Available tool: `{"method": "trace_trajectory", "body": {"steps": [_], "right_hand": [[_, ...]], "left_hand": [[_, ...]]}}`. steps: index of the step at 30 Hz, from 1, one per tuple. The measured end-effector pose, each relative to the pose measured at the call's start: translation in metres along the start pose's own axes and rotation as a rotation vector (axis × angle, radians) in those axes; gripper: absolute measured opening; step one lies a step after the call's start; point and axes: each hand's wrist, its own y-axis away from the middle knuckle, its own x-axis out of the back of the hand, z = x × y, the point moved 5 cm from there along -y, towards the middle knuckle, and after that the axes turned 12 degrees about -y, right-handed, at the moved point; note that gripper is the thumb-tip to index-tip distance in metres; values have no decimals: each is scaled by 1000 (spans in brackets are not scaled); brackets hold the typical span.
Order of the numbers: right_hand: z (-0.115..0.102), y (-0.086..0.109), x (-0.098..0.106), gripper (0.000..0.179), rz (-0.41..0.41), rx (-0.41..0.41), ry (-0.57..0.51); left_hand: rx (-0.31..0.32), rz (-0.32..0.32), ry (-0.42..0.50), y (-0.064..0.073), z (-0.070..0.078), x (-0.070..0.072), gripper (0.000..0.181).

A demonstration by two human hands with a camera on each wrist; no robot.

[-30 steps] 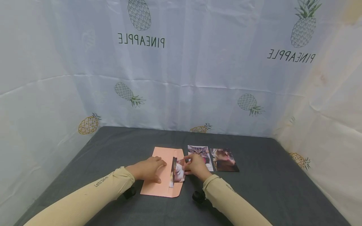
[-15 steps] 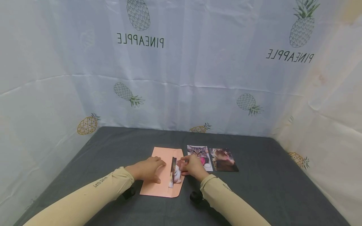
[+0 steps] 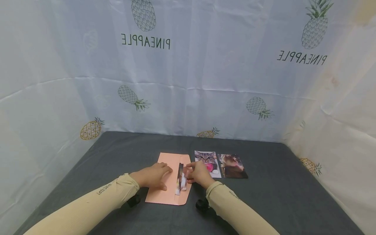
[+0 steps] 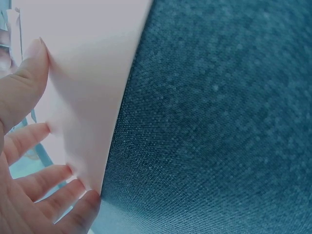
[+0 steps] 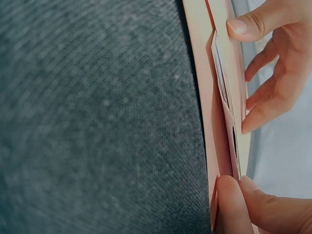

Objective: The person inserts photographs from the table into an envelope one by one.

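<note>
A pale orange envelope (image 3: 170,159) lies flat on the dark table, its opening to the right. My left hand (image 3: 152,176) rests on its left part, fingers spread; the left wrist view shows those fingertips touching the envelope paper (image 4: 92,63). Photos stick out of the opening: a narrow dark strip (image 3: 179,178) and a whitish photo (image 3: 184,183). At the right edge, my right hand (image 3: 201,174) pinches the whitish photo between thumb and fingers. In the right wrist view, photo edges (image 5: 224,92) sit in the envelope's gap, beside the right thumb and finger.
A cat photo (image 3: 204,157) lies right of the envelope, partly behind the right hand. Beside it lies a brownish photo (image 3: 234,166). The dark cloth table (image 3: 264,202) ends at a white curtain (image 3: 188,65) printed with pineapples.
My right hand has moved slightly left with the whitish photo, and less of that photo shows outside the envelope. My left hand has stayed in place.
</note>
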Motion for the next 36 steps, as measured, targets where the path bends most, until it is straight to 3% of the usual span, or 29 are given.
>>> {"method": "trace_trajectory", "body": {"steps": [14,36], "right_hand": [[0,-3,-4,40,26,13,100],[2,-5,-9,35,59,-16,90]], "left_hand": [[6,-5,-7,0,1,0,64],[3,-8,8,-2,-1,-2,64]]}}
